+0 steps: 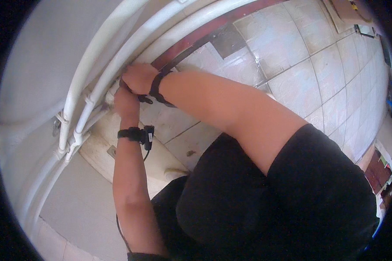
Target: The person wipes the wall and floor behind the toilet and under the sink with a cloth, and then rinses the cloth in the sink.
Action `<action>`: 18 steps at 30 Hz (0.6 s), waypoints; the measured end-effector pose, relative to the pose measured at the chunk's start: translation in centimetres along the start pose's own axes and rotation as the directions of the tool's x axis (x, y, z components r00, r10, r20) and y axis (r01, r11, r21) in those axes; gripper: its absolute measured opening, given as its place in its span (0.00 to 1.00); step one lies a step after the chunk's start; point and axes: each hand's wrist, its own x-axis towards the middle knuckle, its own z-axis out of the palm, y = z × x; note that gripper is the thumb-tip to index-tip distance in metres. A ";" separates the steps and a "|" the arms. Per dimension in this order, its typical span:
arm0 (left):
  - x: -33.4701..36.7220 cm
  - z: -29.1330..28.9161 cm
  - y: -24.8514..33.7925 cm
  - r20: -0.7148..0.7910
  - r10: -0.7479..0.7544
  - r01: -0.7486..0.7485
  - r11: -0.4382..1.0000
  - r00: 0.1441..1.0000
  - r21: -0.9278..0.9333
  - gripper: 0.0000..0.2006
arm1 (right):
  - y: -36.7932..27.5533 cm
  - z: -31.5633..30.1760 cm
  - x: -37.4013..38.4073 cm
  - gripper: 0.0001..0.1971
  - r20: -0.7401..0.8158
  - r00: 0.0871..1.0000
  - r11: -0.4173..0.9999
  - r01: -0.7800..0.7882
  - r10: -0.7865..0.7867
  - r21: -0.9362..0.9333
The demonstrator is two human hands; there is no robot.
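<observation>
My two hands meet at the upper left, low beside the white pipes along the wall. My right hand (140, 78) is closed like a fist and lies across the top of my left hand (126, 105). The left fingers curl in under it. A dark edge shows between the two hands, but its kind is hidden by my fingers. Just left of them, close to the pipes, a pale rounded piece (111, 93) is partly covered. A black band with a small device (148, 137) circles my left wrist, and another black band (155, 85) my right.
Several white pipes (101, 56) run along the wall at left, with joints (77, 138) lower down. A dark red strip (185, 43) edges the tiled floor (287, 89). One darker tile patch (227, 41) lies beyond my hands. Assorted items crowd the far right rim.
</observation>
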 end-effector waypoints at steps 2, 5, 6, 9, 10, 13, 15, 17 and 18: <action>-0.4 -0.4 2.4 0.024 -0.004 0.002 0.998 1.000 0.060 0.17 | 2.0 -0.1 -1.1 0.11 -0.115 0.993 0.999 0.030 -0.027 0.017; -0.1 -0.8 5.2 0.019 0.032 -0.034 0.997 0.999 0.075 0.16 | 3.1 -2.9 -2.0 0.11 0.008 0.999 0.999 -0.041 0.040 0.030; 0.2 -0.8 6.6 0.017 0.063 -0.064 0.996 0.998 0.060 0.15 | 4.0 -4.0 -2.4 0.11 0.009 0.998 0.998 -0.056 0.056 0.027; 1.5 -0.6 11.4 -0.046 0.132 -0.133 0.991 0.990 -0.021 0.14 | 7.2 -6.9 -3.5 0.11 -0.021 0.993 0.993 -0.118 0.118 0.027; 2.0 -0.4 12.8 -0.018 0.163 -0.163 0.987 0.986 0.001 0.15 | 8.4 -7.5 -3.9 0.11 -0.047 0.988 0.989 -0.144 0.145 0.033; 3.1 0.5 16.5 0.019 0.247 -0.247 0.968 0.969 0.042 0.16 | 11.8 -10.7 -5.6 0.12 -0.075 0.980 0.982 -0.185 0.186 0.027; 3.7 1.7 20.5 -0.028 0.322 -0.321 0.946 0.946 0.045 0.16 | 14.3 -13.9 -7.3 0.13 -0.070 0.971 0.973 -0.230 0.229 -0.008; 5.2 3.5 23.5 -0.114 0.417 -0.420 0.908 0.902 0.006 0.14 | 16.9 -17.0 -8.4 0.12 -0.083 0.961 0.962 -0.269 0.264 -0.044; 5.1 3.2 26.7 -0.074 0.400 -0.401 0.916 0.913 0.005 0.14 | 18.7 -18.5 -9.2 0.12 -0.109 0.951 0.953 -0.296 0.288 -0.061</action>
